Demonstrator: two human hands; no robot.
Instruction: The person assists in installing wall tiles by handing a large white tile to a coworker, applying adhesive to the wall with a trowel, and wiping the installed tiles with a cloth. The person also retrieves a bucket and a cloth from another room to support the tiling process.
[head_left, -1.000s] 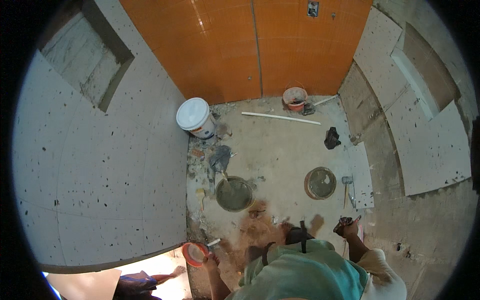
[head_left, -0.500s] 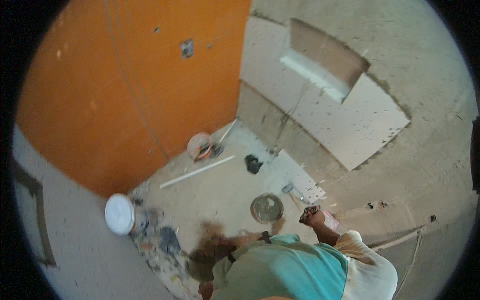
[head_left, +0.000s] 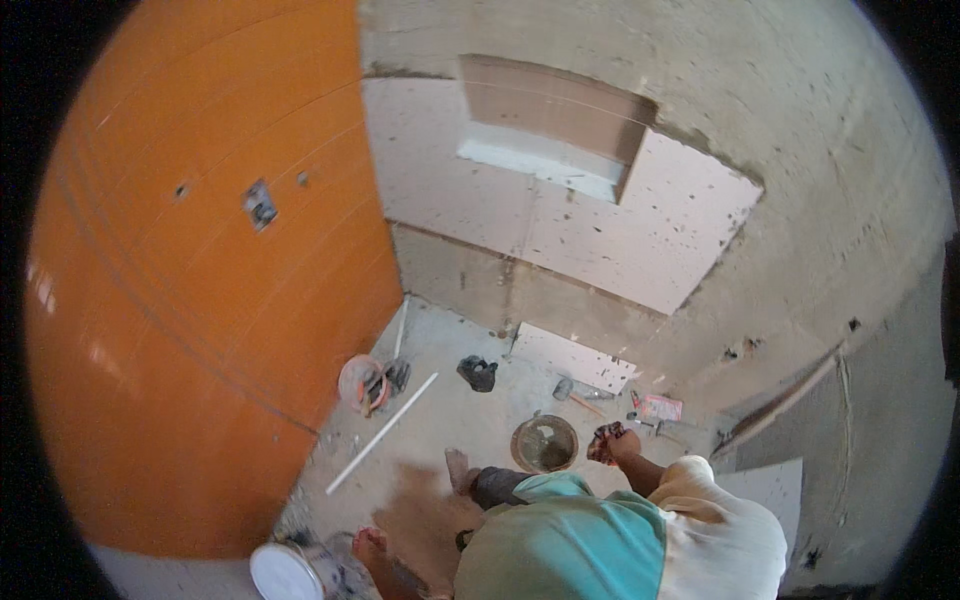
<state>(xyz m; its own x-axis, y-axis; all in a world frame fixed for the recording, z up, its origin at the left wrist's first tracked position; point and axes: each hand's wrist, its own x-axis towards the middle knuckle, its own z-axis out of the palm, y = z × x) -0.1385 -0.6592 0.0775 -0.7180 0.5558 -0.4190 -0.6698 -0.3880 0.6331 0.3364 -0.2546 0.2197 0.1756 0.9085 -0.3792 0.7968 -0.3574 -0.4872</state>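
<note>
My right hand (head_left: 626, 446) is closed round a crumpled, dark red patterned cloth (head_left: 604, 442), held low at the right of a round mortar pan (head_left: 545, 443). Grey wet material lies in the pan. A hammer (head_left: 573, 393) with a wooden handle lies just beyond, by a narrow white tile piece (head_left: 573, 357). At the lower left my left hand (head_left: 370, 545) reaches out near a white-lidded bucket (head_left: 285, 573); its fingers are blurred, and I cannot see anything held in it.
A white pipe (head_left: 382, 433) lies on the floor by a pinkish bucket (head_left: 362, 383) of tools. Near it is a black bag (head_left: 477, 373). An orange wall (head_left: 220, 330) meets a grey wall with white tiles (head_left: 560, 225) around a niche. A red-and-white packet (head_left: 662, 407) lies at the right.
The view has turned, so the walls and floor things sit further left. My left hand has come out further from my body. My right hand still grips the cloth near the pan.
</note>
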